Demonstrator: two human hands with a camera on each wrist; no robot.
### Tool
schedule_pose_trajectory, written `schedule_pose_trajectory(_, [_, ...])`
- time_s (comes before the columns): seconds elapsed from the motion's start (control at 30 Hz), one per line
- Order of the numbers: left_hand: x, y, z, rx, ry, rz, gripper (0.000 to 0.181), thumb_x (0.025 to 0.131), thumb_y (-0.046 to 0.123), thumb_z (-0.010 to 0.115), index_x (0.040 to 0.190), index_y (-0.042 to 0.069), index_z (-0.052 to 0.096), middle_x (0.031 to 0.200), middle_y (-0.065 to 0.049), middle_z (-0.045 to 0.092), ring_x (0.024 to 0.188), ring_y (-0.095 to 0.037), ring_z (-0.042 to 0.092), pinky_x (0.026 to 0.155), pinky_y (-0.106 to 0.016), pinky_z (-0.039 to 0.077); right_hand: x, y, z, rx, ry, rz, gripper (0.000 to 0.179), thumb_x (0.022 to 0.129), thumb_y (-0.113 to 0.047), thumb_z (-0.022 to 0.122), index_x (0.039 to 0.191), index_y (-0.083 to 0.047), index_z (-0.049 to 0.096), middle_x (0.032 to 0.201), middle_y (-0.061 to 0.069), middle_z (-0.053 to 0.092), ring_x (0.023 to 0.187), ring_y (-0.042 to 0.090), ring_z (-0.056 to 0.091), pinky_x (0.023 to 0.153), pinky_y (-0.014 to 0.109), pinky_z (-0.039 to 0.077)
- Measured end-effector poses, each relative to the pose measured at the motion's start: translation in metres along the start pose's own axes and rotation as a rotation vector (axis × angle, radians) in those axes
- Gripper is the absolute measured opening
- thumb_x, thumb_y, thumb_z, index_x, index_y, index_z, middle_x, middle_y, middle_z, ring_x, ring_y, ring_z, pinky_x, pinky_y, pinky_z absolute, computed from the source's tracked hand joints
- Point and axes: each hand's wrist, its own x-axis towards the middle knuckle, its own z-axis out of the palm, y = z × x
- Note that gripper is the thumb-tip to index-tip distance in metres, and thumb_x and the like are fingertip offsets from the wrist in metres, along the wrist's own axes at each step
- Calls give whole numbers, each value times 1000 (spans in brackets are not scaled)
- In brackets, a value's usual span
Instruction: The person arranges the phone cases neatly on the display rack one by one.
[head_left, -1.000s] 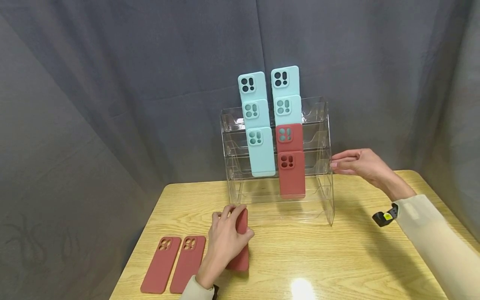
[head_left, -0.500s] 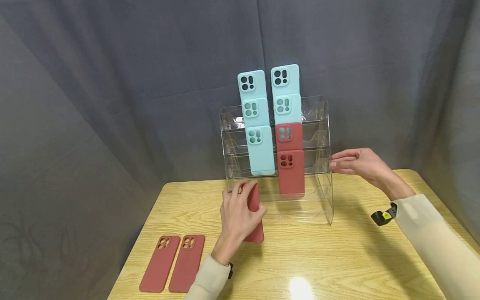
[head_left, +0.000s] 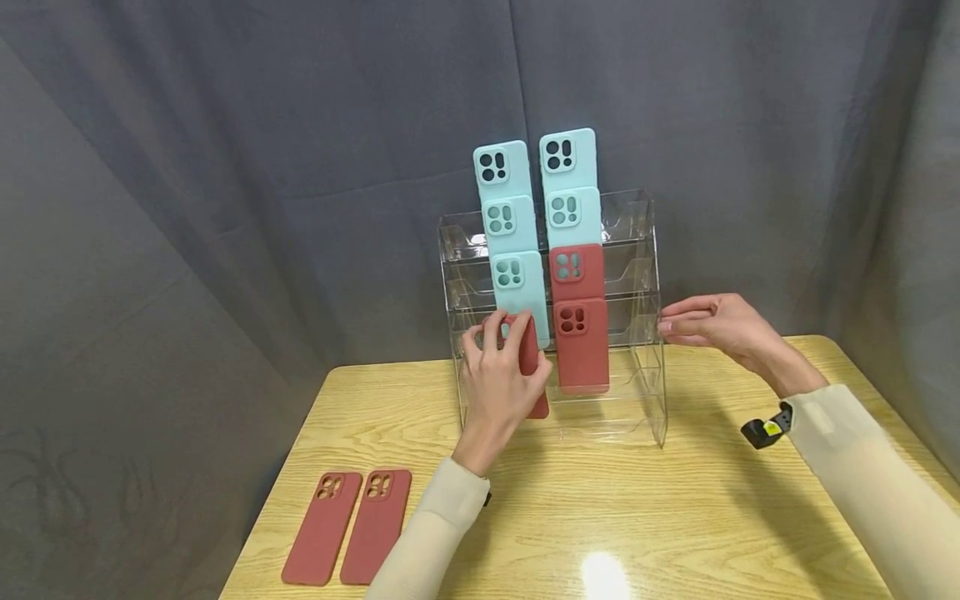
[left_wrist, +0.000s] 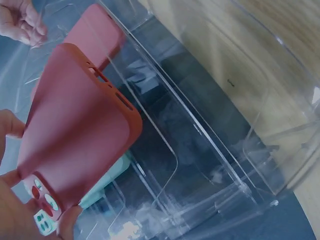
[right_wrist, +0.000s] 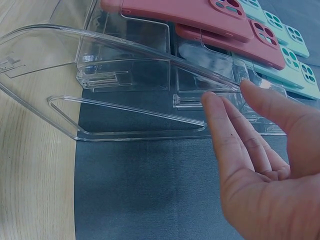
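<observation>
My left hand [head_left: 498, 387] grips a red phone case [left_wrist: 80, 120] near its camera cutouts. The case stands upright at the clear tiered display rack [head_left: 652, 392], just below the front light-blue phone case [head_left: 525, 292] in the left column. Whether it touches the rack's shelf cannot be told. My right hand [head_left: 708, 321] is at the rack's right side, fingers fairly straight, fingertips touching the side panel's edge. The right column bears a front red phone case [head_left: 583, 358], another red case [head_left: 588, 275] behind it, then light-blue cases [head_left: 581, 212].
Two red phone cases [head_left: 322, 533] lie side by side at the front left of the wooden table [head_left: 637, 508]. Dark grey curtains [head_left: 300, 208] hang behind and at both sides. The rack's base stands near the table's back edge.
My left hand has carried the red phone case up and to the right, from low above the table to the rack's left column. My right hand stays at the rack's side.
</observation>
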Motion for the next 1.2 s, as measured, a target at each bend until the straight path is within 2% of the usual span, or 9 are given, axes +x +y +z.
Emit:
schedule_pose_trajectory(0.17, [12, -1, 16, 34, 3, 17, 55, 85, 31, 82, 137, 22, 65, 135, -11, 63, 116, -41, 60, 98, -53, 58, 2, 1, 0, 8, -2, 4, 68, 96, -28, 79, 147, 7, 52, 109, -12, 81, 101, 4, 77, 92, 20, 64])
schedule_pose_trajectory(0.37, [18, -5, 32, 52, 21, 2, 59, 85, 31, 84, 141, 25, 64, 139, -11, 60, 117, -44, 56, 92, -54, 62, 4, 3, 0, -11, -1, 5, 66, 98, -28, 78, 148, 5, 52, 114, -10, 80, 102, 3, 77, 92, 19, 64])
schedule_pose_trajectory(0.57, [21, -2, 35, 75, 84, 30, 60, 85, 32, 84, 141, 25, 64, 142, -12, 60, 119, -44, 56, 101, -56, 58, 6, 1, 1, -16, 1, 0, 62, 100, -25, 75, 148, 6, 52, 114, -10, 80, 101, 2, 76, 92, 19, 64])
schedule_pose_trajectory(0.7, [20, -1, 38, 101, 108, 44, 60, 86, 33, 84, 142, 26, 65, 143, -12, 59, 121, -44, 55, 100, -53, 60, 5, 1, 1, -15, 4, 2, 63, 100, -26, 76, 148, 6, 52, 113, -11, 80, 101, 2, 77, 92, 19, 64])
schedule_pose_trajectory(0.8, [17, -1, 41, 117, 100, 44, 58, 88, 33, 82, 143, 26, 65, 145, -12, 59, 121, -43, 55, 100, -52, 59, 5, 1, 1, -10, 6, 0, 64, 99, -26, 76, 148, 6, 51, 112, -12, 80, 100, 2, 76, 92, 20, 64])
schedule_pose_trajectory(0.97, [10, 0, 47, 127, 52, 39, 57, 91, 35, 79, 144, 27, 63, 145, -10, 59, 122, -42, 55, 105, -53, 55, 4, 2, -1, -7, 7, -8, 65, 99, -27, 77, 148, 7, 51, 110, -14, 80, 99, 2, 77, 92, 19, 64])
schedule_pose_trajectory(1.2, [3, 2, 53, 152, 8, 23, 58, 93, 38, 76, 148, 30, 60, 148, -8, 57, 121, -41, 54, 103, -54, 56, 3, 2, 0, 14, 3, -18, 65, 99, -26, 77, 148, 8, 51, 108, -14, 80, 100, 3, 77, 92, 19, 64])
